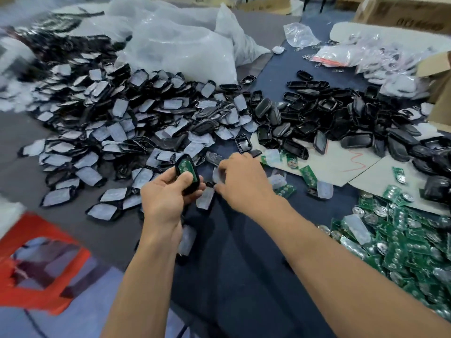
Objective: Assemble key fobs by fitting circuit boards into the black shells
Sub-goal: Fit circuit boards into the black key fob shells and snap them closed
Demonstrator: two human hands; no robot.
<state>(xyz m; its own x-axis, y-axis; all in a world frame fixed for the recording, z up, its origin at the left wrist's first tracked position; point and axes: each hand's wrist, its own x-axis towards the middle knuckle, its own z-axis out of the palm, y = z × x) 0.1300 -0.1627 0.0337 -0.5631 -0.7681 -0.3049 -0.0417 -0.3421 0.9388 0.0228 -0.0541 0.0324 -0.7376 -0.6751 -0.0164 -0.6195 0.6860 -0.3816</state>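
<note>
The left hand [168, 191] grips a black shell [192, 185] with a green board [186, 167] seated in it, thumb across the lower end. Just beside it, the right hand [244, 181] reaches down with curled fingers to a clear pad [216, 174]; whether it grasps the pad cannot be told. Padded shells [109, 123] are heaped at left, empty shells [341, 118] at right on cardboard [329, 164], and loose boards [402, 240] are piled at lower right.
</note>
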